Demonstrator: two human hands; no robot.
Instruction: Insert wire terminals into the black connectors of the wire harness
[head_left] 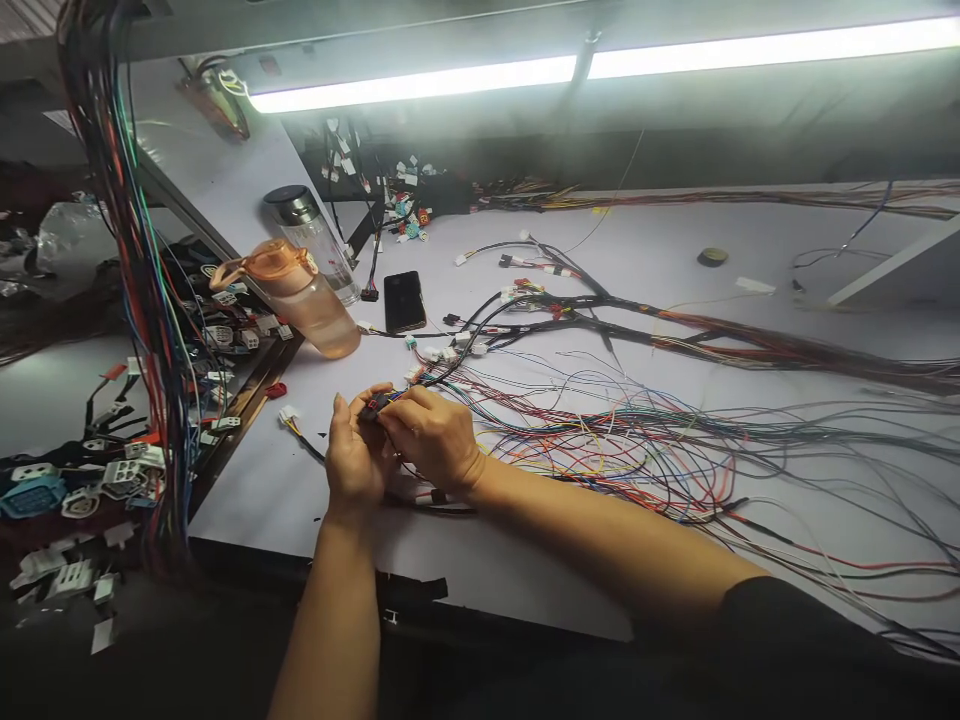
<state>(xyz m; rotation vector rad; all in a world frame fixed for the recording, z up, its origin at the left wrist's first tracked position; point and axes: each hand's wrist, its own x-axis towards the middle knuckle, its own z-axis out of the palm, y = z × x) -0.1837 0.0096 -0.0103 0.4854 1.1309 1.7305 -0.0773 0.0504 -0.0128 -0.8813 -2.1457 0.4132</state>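
Observation:
Near the left part of the white table, my left hand is curled around a black connector with coloured wires running out of it. My right hand meets it from the right, thumb and fingers pinched at the wires where they join the connector. Which single wire lies in that pinch is too small to make out. Just behind the hands, a wiring harness wrapped in black tape branches into several white and black plugs. Loose thin wires in many colours spread to the right of my right wrist.
A peach-lidded bottle, a clear flask and a black phone stand or lie behind the hands. A thick wire bundle hangs at the left. A tape roll lies far right, below a lit tube lamp.

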